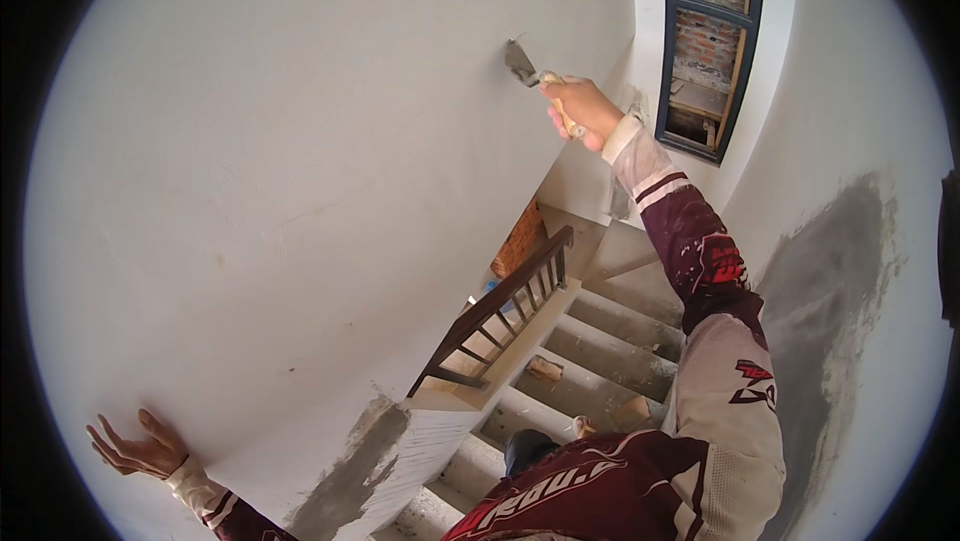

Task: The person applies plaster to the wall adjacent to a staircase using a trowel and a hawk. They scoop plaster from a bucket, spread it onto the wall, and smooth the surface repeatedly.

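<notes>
My right hand [583, 111] is closed around the pale handle of a small pointing trowel [520, 64], with the arm stretched far out ahead. The trowel's grey blade lies at the white wall [300, 121], by a small mark near its tip; whether it presses on the surface I cannot tell. At the lower left my left hand [140, 448] rests against the same wall, its fingers spread and holding nothing.
Concrete stairs [590, 381] run below me, with brick-like pieces [545, 368] on the steps. A brown handrail [500, 296] stands along their left side. Grey patches mark the lower wall [355, 466] and right wall [830, 271]. A dark-framed window [712, 41] sits at the upper right.
</notes>
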The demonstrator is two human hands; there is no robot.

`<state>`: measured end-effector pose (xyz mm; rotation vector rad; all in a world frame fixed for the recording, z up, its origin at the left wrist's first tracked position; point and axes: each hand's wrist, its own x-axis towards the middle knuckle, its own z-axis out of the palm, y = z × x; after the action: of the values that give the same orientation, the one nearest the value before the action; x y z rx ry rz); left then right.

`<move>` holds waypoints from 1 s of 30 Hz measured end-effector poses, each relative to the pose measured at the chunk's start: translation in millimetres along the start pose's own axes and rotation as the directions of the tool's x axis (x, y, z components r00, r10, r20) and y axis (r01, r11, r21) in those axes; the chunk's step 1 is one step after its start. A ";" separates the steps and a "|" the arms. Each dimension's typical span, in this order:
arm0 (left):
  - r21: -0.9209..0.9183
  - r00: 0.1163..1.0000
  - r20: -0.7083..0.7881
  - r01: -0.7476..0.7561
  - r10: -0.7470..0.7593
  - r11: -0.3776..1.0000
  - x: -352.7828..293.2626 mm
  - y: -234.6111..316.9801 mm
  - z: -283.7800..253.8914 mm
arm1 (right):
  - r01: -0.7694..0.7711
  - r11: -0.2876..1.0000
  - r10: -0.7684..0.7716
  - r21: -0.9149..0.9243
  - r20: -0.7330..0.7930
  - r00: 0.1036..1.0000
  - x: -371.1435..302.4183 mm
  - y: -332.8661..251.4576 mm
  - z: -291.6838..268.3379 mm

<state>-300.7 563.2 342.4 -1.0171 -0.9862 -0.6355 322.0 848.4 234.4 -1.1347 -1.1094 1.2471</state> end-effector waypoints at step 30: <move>-0.021 0.998 -0.047 0.045 -0.046 0.999 -6.8 -11.3 4.6 | -0.171 0.920 0.153 0.353 0.080 0.985 7.2 -36.2 8.3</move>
<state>-314.6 562.7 341.7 -0.9954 -0.9647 -0.7054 318.1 855.8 271.4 -0.9315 -0.7904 1.5440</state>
